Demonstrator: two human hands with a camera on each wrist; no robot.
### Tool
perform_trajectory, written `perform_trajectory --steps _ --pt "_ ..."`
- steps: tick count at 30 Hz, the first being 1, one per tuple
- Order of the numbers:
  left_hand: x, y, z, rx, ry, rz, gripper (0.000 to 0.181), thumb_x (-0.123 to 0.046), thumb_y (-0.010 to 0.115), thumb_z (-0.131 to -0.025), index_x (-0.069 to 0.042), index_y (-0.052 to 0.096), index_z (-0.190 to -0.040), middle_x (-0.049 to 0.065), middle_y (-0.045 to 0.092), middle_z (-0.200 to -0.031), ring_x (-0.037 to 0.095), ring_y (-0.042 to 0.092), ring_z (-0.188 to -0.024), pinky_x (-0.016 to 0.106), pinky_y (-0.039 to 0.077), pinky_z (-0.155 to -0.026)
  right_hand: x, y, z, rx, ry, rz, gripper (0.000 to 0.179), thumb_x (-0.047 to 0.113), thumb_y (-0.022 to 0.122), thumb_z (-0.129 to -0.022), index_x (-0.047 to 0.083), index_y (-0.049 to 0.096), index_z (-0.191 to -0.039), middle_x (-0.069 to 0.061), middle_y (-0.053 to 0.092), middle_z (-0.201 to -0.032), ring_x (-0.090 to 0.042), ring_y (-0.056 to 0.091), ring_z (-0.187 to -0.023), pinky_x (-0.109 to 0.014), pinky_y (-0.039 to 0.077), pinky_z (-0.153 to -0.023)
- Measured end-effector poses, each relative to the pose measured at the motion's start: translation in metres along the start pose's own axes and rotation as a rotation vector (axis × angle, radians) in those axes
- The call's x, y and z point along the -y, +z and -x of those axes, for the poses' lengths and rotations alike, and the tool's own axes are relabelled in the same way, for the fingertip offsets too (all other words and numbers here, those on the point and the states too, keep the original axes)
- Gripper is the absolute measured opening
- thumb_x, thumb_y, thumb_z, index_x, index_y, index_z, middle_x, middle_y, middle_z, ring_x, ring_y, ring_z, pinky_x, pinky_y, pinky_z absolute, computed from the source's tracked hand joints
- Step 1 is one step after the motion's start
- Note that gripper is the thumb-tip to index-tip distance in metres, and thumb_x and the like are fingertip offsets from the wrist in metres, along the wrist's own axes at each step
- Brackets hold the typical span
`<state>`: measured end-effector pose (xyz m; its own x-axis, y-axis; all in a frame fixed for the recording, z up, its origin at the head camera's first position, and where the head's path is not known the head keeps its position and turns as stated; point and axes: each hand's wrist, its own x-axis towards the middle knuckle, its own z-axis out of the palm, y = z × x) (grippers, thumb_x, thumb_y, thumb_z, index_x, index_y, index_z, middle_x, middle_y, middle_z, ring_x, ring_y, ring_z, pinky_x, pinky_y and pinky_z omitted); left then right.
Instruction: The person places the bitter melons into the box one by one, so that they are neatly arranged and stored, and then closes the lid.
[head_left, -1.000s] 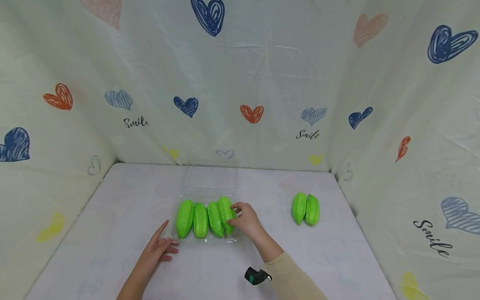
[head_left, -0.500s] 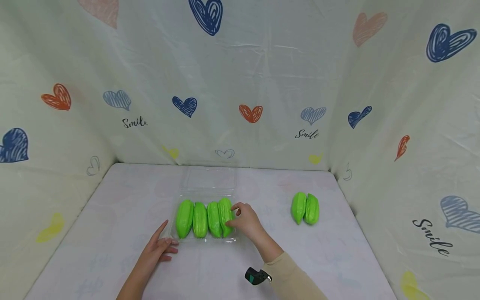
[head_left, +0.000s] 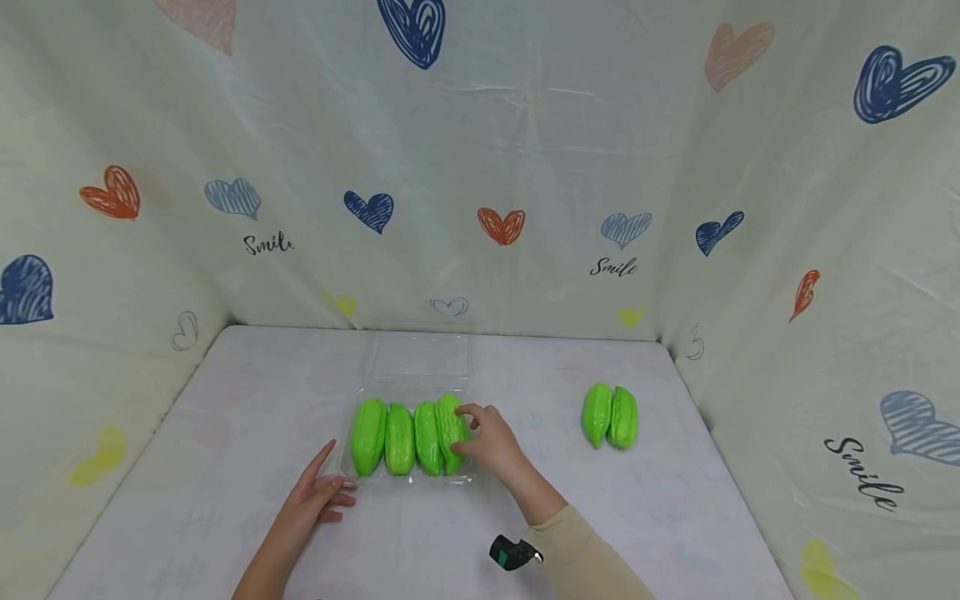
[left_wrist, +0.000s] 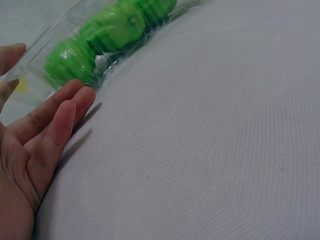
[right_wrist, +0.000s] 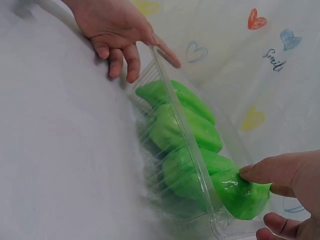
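Observation:
A clear plastic container [head_left: 408, 481] with its lid [head_left: 420, 357] folded back holds a row of several ridged green star fruits [head_left: 400, 442]. My right hand [head_left: 491, 439] pinches the rightmost star fruit [right_wrist: 240, 195], thumb near its closer end and index finger near its far end. At the container's near left corner is my left hand [head_left: 315, 498]. Its index finger points straight along the outside, and the thumb touches the corner. In the left wrist view the other left fingers [left_wrist: 60, 120] reach out straight beside the container wall.
Two more star fruits [head_left: 611, 417] lie side by side on the white table [head_left: 660, 517] at the right. A heart-patterned curtain [head_left: 450, 125] encloses the back and both sides. The right wrist carries a small black camera [head_left: 513, 552].
The rightmost star fruit has settled slightly lower and more upright in the row. My right index finger has shifted a little left over it. The left hand stays in place.

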<state>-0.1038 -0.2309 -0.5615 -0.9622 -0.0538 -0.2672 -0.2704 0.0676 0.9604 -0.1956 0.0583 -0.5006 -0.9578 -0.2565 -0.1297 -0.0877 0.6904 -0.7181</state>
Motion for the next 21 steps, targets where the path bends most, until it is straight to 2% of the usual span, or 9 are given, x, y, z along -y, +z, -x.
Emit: perform_trajectory --steps 21 --pt "-0.0011 0.0001 0.0012 0.002 -0.009 -0.008 0.066 -0.021 0.054 -0.101 -0.018 0.018 -0.157 0.017 0.068 -0.106 0.02 0.068 -0.083 0.034 0.054 -0.068 -0.001 -0.0018 -0.0005 0.013 0.034 0.034 0.056 0.026 0.079 -0.08 0.007 0.06 -0.129 -0.011 0.051 -0.099 -0.022 0.053 -0.083 -0.037 0.047 -0.066"
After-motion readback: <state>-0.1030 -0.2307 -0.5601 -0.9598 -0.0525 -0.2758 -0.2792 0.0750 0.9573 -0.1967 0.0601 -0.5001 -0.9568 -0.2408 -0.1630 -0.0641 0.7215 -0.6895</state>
